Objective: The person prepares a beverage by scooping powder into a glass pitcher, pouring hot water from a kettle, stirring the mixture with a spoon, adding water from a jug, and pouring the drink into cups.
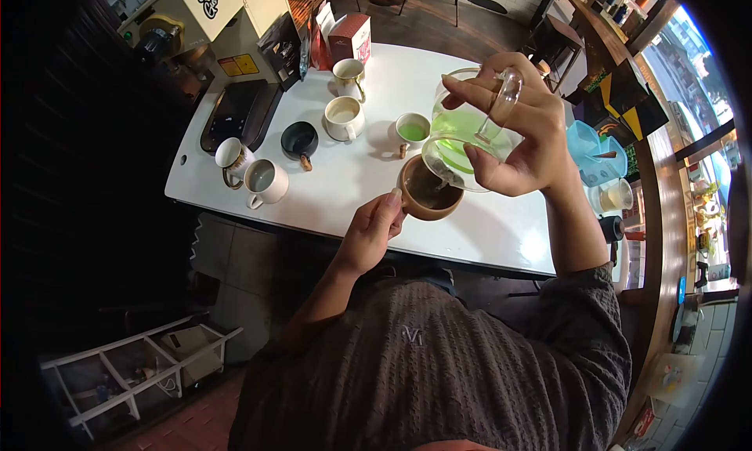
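My right hand (529, 134) is closed around the handle of a clear glass pitcher (458, 126) with bright green liquid in it. The pitcher is tilted, its lip over a brown cup (432, 210). My left hand (370, 233) grips that cup by its handle, near the front edge of the table. Inside the brown cup it looks dark; whether liquid is running into it I cannot tell. Just behind stands a small white cup (413, 142) with green liquid. A black cup (291, 144) with a brown handle is farther left.
The white table (352, 208) also bears a cream cup (345, 128), a taller cup (348, 76) and two white mugs (270, 186) (231, 155). A black scale (239, 114) lies at left beside a machine (235, 28). Light-blue containers (603, 165) stand at right.
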